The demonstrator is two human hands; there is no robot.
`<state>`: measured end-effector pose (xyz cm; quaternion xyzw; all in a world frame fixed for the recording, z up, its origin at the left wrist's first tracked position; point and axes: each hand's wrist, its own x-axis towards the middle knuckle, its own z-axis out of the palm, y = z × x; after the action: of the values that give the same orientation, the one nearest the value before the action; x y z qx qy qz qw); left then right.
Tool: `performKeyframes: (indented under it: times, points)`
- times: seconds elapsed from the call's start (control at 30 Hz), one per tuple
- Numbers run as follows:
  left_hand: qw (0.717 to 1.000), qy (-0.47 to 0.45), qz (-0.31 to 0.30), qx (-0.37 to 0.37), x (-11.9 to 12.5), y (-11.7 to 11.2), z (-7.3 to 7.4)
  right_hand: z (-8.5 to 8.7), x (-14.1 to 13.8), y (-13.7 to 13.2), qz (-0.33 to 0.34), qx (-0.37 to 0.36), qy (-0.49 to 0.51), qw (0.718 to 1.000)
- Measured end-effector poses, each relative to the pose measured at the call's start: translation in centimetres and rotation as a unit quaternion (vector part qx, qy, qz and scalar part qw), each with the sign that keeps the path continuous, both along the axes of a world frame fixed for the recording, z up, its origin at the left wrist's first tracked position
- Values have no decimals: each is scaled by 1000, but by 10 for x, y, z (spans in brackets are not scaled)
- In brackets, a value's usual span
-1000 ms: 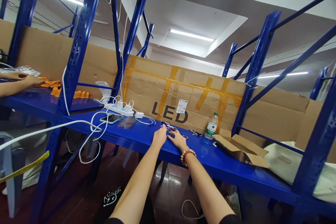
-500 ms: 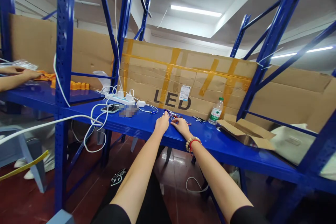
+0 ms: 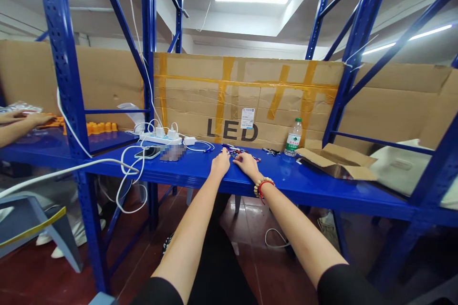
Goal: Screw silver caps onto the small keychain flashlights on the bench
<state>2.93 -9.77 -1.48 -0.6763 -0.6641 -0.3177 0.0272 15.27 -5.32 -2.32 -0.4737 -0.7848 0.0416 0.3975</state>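
My left hand (image 3: 220,164) is at the middle of the blue table (image 3: 193,166), fingers curled together over its surface. Just to its right, my right hand (image 3: 247,165) bends its fingers down to the tabletop in a pinch. Whatever either hand holds is too small and too covered to make out. Directly beyond the fingers lies a small loose pile of thin, colourful pieces (image 3: 233,149), some dark blue, some red, some pale. A separate cluster of dark and silvery small pieces (image 3: 272,151) rests farther right.
A water bottle (image 3: 293,137) stands by an open cardboard box (image 3: 334,161) on the right. A white power strip (image 3: 161,139), a phone (image 3: 147,152) and looping white cables lie left. Blue rack posts (image 3: 64,57) flank me. A co-worker's hands (image 3: 26,119) are far left near orange pieces.
My view has levelled and turned slightly, so the surroundings sit differently in it. Both hands stay close together at the same pile, with only slight finger movement.
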Motion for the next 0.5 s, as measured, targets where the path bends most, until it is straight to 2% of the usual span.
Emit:
performKeyframes:
  times: [0.2, 0.37, 0.5]
  points:
    - [999, 35, -39, 2, 1, -3, 3, -2, 5, 5, 29, -42, 113, 992]
    - [995, 62, -78, 2, 1, -5, 5, -4, 15, 13, 63, -105, 241, 963]
    - [994, 64, -92, -3, 1, -4, 5, -2, 19, 10, 87, -131, 304, 940]
